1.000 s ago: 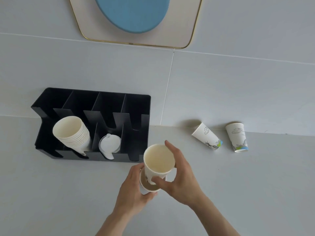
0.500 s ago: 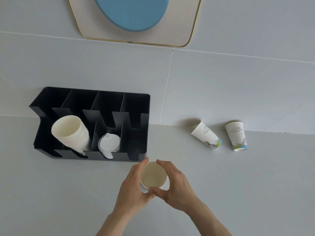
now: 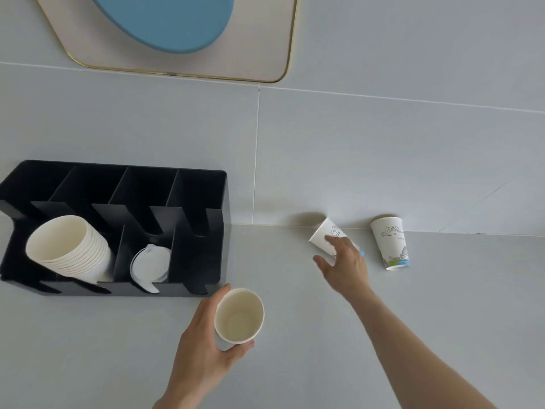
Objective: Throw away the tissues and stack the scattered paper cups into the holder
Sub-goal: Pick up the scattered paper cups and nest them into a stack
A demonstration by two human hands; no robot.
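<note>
Left hand [image 3: 203, 346] wrapped round white nested cups [image 3: 239, 318], mouth up. Right hand [image 3: 345, 265], fingers spread, touching tipped printed cup [image 3: 326, 237]; another cup [image 3: 390, 243] beside, black holder [image 3: 203, 187] left.

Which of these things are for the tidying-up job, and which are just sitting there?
For the job:
- nested cups in the left hand
- tipped cup under the right hand
- upside-down cup
- black holder
- cup stack

Just there:
- white lids
- wall panel
</note>
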